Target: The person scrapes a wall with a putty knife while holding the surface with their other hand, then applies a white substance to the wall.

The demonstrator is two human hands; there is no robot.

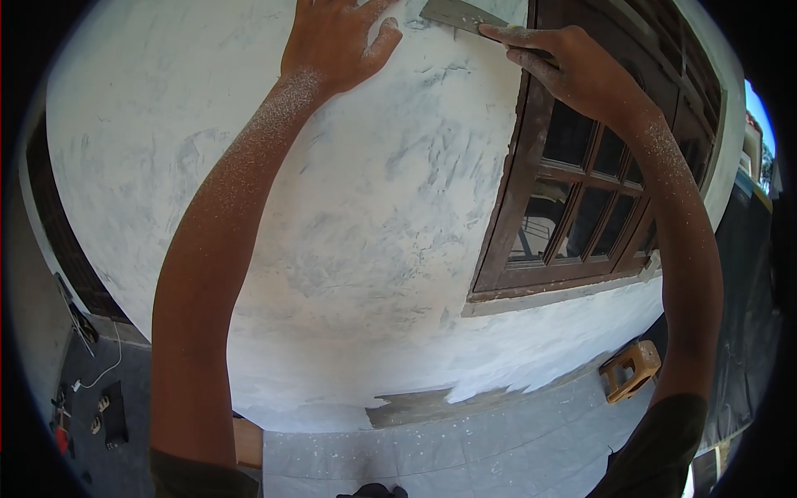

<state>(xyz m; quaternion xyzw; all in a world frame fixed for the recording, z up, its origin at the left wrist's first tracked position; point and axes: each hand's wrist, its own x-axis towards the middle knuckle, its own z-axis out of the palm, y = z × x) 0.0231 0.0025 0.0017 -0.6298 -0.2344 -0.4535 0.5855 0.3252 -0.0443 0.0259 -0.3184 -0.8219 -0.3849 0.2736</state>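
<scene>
"Which hand has the tool?"

"Your right hand (573, 70); its fingers are clamped on the handle of the putty knife (463, 17), up near the top edge of the view; the broad metal blade points left, toward your other hand — whether its edge touches the wall (365, 216), you can't tell from here."

"And my left hand?"

"Your left hand (336, 46) is raised in front of the wall, to the left of the blade and apart from it; it holds nothing that shows, the thumb standing well away from the other fingers; some fingertips run out past the top edge. Whether the palm presses on the plaster is hard to say; pale dust speckles both of your forearms."

"What's the surface like?"

"Whitish, with grey smears and streaks all over; low down, just above the floor (457, 456), there's a ragged grey-brown patch (423, 407). Your right arm passes in front of the brown wooden window (540, 158) — small glass panes set in a grid; beneath it, on the floor, you have a light-brown stool (633, 369); far left lie a white cable (106, 369) and a pair of sandals (99, 415)."
</scene>
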